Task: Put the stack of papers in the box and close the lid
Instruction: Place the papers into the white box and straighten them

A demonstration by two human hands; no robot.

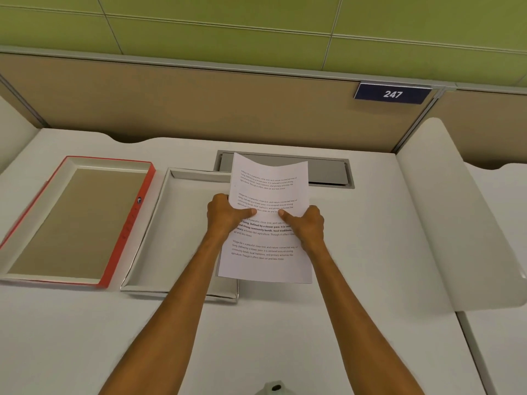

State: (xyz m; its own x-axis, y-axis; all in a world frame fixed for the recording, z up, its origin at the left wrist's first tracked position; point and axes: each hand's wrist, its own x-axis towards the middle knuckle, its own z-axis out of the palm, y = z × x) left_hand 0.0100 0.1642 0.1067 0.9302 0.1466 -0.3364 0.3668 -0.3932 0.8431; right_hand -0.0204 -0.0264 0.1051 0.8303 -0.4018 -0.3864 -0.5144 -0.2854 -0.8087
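- Head view: left hand (225, 215) and right hand (306, 223) each grip a side edge of the stack of papers (266, 223), thumbs on top, holding it off the counter (356, 252).
- Papers hang over the right edge of the open white box (151, 238); the red-edged lid (77, 220) lies upturned just to the box's left.
- Step in hand, as I judge it: carrying the papers to the box.
- Next: shift left, square the sheets with the walls, lower them in; the lid follows.

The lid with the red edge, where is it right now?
In the head view, the lid lies upside down at the desk's far left, beside the open white box.
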